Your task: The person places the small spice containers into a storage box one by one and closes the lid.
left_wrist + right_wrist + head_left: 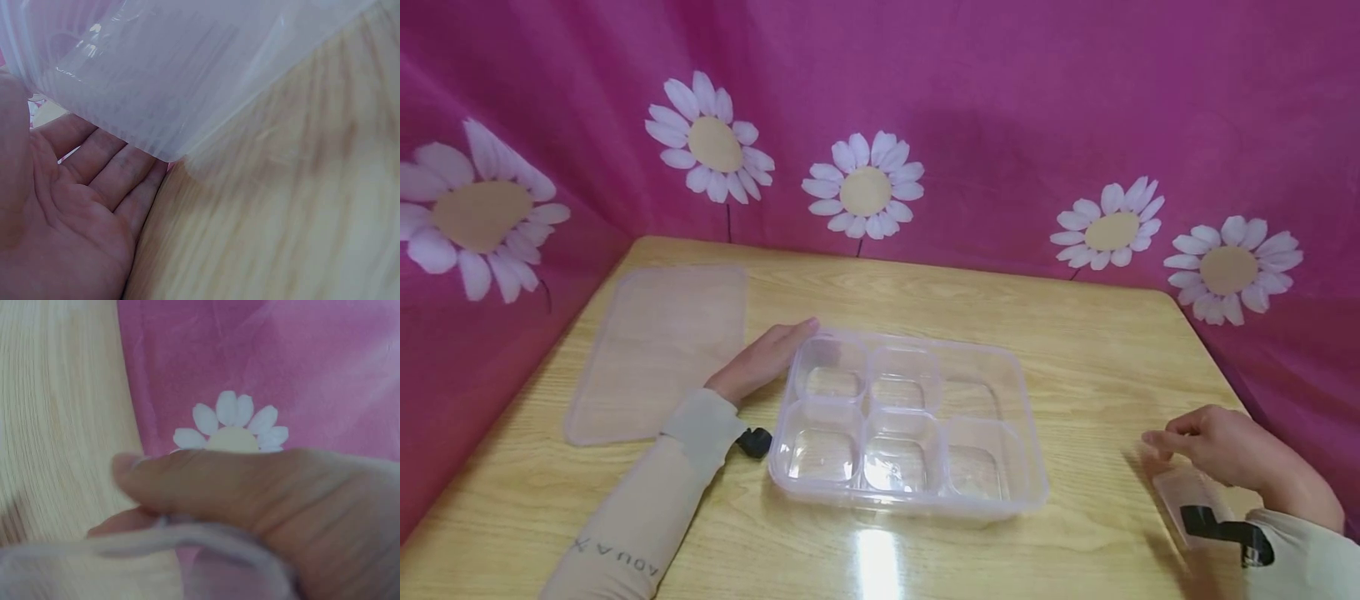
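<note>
A clear plastic box [906, 503] stands mid-table, with several small square clear cups [898, 454] inside. The back right part of the box has no cup in it. My left hand [763, 362] lies against the box's back left corner; in the left wrist view, its fairly straight fingers [103, 159] pass behind the box wall [156, 81]. Off to the right, my right hand [1240, 454] pinches another small clear cup [1183, 500] by its rim, thumb over the edge. Its rim also crosses the bottom of the right wrist view, blurred.
A flat translucent lid [662, 350] lies on the wooden table [1097, 358] to the left of the box. Pink cloth [970, 150] with daisies hangs along the back and both sides. Black straps [1225, 529] go round the wrists.
</note>
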{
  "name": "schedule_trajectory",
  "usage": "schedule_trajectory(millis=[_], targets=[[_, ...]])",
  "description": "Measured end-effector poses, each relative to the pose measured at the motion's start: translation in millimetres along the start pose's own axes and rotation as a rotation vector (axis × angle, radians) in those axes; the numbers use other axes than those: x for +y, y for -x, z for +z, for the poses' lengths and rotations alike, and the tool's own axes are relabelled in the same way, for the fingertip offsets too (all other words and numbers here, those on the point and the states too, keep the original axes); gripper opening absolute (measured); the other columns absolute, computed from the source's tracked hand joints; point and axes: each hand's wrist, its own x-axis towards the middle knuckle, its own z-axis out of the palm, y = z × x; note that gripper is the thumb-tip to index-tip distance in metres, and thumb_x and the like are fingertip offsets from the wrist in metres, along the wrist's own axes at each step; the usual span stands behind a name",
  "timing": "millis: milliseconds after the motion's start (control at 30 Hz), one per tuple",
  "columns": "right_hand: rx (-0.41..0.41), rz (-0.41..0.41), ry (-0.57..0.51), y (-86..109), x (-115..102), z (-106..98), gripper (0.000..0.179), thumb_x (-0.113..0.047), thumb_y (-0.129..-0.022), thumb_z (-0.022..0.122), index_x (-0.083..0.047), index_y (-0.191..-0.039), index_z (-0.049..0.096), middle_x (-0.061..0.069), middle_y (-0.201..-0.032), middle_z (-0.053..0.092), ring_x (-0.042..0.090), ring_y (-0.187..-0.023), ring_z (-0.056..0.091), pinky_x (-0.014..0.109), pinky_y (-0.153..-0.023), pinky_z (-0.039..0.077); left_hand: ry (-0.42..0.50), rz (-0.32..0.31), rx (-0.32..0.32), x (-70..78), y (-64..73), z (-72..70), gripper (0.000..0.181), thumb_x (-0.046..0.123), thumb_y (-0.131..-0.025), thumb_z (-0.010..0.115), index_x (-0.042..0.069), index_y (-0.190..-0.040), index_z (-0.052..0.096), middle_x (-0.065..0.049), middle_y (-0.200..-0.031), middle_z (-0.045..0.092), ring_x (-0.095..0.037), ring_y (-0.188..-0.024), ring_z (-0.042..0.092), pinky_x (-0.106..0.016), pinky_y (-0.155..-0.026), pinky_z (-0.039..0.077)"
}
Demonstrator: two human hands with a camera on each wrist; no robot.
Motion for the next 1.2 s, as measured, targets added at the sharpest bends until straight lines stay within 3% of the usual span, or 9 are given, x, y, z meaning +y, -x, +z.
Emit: schedule_trajectory(millis=[200, 300, 500, 600, 700, 867, 1033, 1200], targets=[[0.182, -0.107, 0.052, -2.8, -19, -1, 0.046, -0.052, -0.106, 0.053, -0.016, -0.087, 0.074, -0.007, -0.064, 0.036, 0.008, -0.061, 0.037, 0.027, -0.055, 0.030, 0.017, 0.002, -0.007, 0.5, -0.1, 2.3, 0.068, 0.067, -0.106, 0.030, 0.019, -0.134, 0.069, -0.006, -0.136, 0.071, -0.027, -0.137, 0.059, -0.054, -0.127, 0.033], [0.273, -0.169, 0.056, -6.4, -31, -3, 0.042, -0.051, -0.103, 0.058, -0.016, -0.084, 0.073, -0.009, -0.062, 0.037, 0.006, -0.058, 0.037, 0.025, -0.054, 0.030, 0.008, -0.002, -0.008, 0.6, -0.2, 3.1, 0.068, 0.068, -0.106, 0.030, 0.019, -0.134, 0.069, -0.005, -0.136, 0.070, -0.026, -0.137, 0.059, -0.054, -0.127, 0.033], [0.370, -0.241, 0.045, -14.2, -60, -3, 0.039, -0.052, -0.097, 0.068, -0.015, -0.091, 0.075, -0.008, -0.059, 0.043, 0.006, -0.056, 0.040, 0.025, -0.052, 0.030, -0.007, -0.006, -0.002, 1.9, -1.4, 4.6, 0.069, 0.068, -0.106, 0.030, 0.018, -0.135, 0.068, -0.007, -0.138, 0.069, -0.028, -0.138, 0.058, -0.054, -0.127, 0.034], [0.470, -0.288, 0.035, -20.6, -74, 3, 0.035, -0.051, -0.095, 0.072, -0.017, -0.087, 0.074, -0.007, -0.059, 0.040, 0.007, -0.055, 0.036, 0.025, -0.051, 0.027, -0.001, -0.003, -0.004, 2.1, -1.1, 3.8, 0.069, 0.067, -0.106, 0.031, 0.017, -0.135, 0.068, -0.007, -0.138, 0.070, -0.028, -0.138, 0.059, -0.053, -0.127, 0.034], [0.552, -0.342, 0.031, -26.8, -85, 10, 0.028, -0.047, -0.090, 0.078, -0.021, -0.081, 0.071, -0.006, -0.059, 0.041, 0.007, -0.054, 0.035, 0.024, -0.050, 0.027, 0.003, 0.004, -0.005, 1.6, -1.0, 2.3, 0.069, 0.068, -0.106, 0.031, 0.017, -0.135, 0.068, -0.007, -0.137, 0.070, -0.027, -0.136, 0.059, -0.054, -0.127, 0.034], [0.578, -0.395, 0.032, -31.4, -97, 19, 0.026, -0.041, -0.088, 0.083, -0.023, -0.077, 0.067, -0.008, -0.059, 0.040, 0.005, -0.052, 0.034, 0.023, -0.050, 0.027, -0.002, -0.005, 0.000, 1.0, -1.6, 2.3, 0.069, 0.068, -0.106, 0.030, 0.018, -0.136, 0.067, -0.007, -0.137, 0.070, -0.027, -0.137, 0.059, -0.054, -0.127, 0.034], [0.743, -0.471, -0.013, -35.7, -107, 28, 0.025, -0.030, -0.088, 0.083, -0.023, -0.072, 0.066, -0.009, -0.055, 0.039, 0.003, -0.051, 0.032, 0.022, -0.048, 0.026, -0.004, -0.005, -0.001, 0.6, -1.5, 2.5, 0.070, 0.068, -0.106, 0.030, 0.017, -0.136, 0.067, -0.007, -0.138, 0.069, -0.027, -0.138, 0.058, -0.053, -0.127, 0.033], [0.841, -0.592, -0.091, -39.5, -116, 35, 0.032, -0.014, -0.077, 0.092, -0.022, -0.068, 0.062, -0.009, -0.054, 0.046, 0.000, -0.051, 0.036, 0.016, -0.046, 0.028, -0.012, -0.005, 0.000, 1.2, -1.6, 2.2, 0.070, 0.068, -0.106, 0.029, 0.017, -0.136, 0.067, -0.008, -0.139, 0.069, -0.028, -0.139, 0.058, -0.054, -0.128, 0.032]])
